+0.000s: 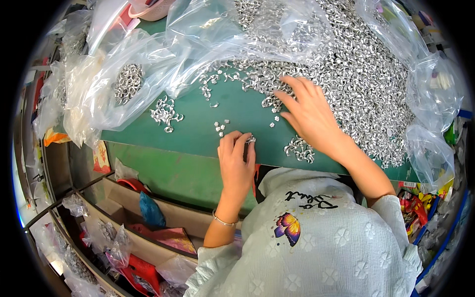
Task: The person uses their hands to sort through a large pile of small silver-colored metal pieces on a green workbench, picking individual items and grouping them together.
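My left hand [235, 161] is at the near edge of the green tabletop [193, 114], thumb and fingers drawn together around a small silver metal piece [251, 139]. Just beyond its fingertips lies a little group of small silver flower-shaped pieces [219, 129]. My right hand [309, 116] is open, its fingers apart over the left border of a large heap of curved silver metal pieces [368, 74]. Whether its fingertips touch single pieces is hard to tell. Between the hands and my body sits a small cluster of curved pieces [299, 149].
Clear plastic bags [133, 94] drape the table's left and far sides; another plastic sheet [430, 148] hangs at the right. A small pile of metal pieces [166, 114] lies left. A pink basket [151, 10] stands far left. Below are brown compartments [163, 218] holding bagged parts.
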Action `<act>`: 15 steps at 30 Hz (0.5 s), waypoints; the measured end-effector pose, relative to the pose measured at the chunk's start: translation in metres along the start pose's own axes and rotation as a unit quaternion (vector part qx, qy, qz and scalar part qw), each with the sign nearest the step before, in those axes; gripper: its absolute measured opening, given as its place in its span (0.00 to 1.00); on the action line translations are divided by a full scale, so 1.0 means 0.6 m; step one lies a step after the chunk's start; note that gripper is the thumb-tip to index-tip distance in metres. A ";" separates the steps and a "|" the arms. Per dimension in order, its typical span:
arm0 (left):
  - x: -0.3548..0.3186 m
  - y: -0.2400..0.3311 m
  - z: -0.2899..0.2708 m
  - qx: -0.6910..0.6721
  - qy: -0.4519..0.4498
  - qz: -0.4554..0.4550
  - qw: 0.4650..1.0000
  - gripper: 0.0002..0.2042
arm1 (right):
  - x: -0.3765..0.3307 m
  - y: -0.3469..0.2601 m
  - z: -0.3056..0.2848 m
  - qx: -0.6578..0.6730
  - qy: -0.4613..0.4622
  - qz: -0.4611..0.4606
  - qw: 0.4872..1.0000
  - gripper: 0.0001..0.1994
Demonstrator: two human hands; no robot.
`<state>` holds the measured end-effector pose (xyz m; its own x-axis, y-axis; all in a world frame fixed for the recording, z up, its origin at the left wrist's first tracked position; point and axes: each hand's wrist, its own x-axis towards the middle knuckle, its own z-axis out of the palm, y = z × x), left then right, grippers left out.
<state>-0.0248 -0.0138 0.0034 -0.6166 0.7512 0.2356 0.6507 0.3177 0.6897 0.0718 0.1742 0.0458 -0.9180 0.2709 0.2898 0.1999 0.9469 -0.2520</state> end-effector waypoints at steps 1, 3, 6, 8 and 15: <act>0.003 -0.001 0.004 0.000 -0.001 -0.002 1.000 0.13 | 0.011 -0.002 0.024 -0.016 -0.009 0.015 1.000 0.20; 0.007 0.002 0.003 -0.003 -0.005 -0.001 1.000 0.13 | 0.027 -0.006 0.058 -0.045 -0.024 0.046 0.998 0.23; 0.008 0.002 0.000 -0.025 0.008 -0.005 1.000 0.14 | 0.025 -0.028 0.058 0.001 -0.032 0.007 0.999 0.23; 0.010 0.002 -0.006 -0.048 0.040 -0.012 0.998 0.15 | 0.016 -0.026 0.056 0.067 -0.074 -0.017 0.995 0.23; 0.046 -0.069 -0.034 0.054 0.024 0.036 0.998 0.14 | -0.015 -0.018 0.037 0.037 -0.051 0.030 0.998 0.20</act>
<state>-0.0779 -0.0184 -0.0047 -0.5857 0.7466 0.3156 0.7358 0.3263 0.5934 0.0701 0.1579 0.0252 -0.9363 0.3035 0.1770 0.2327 0.9130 -0.3350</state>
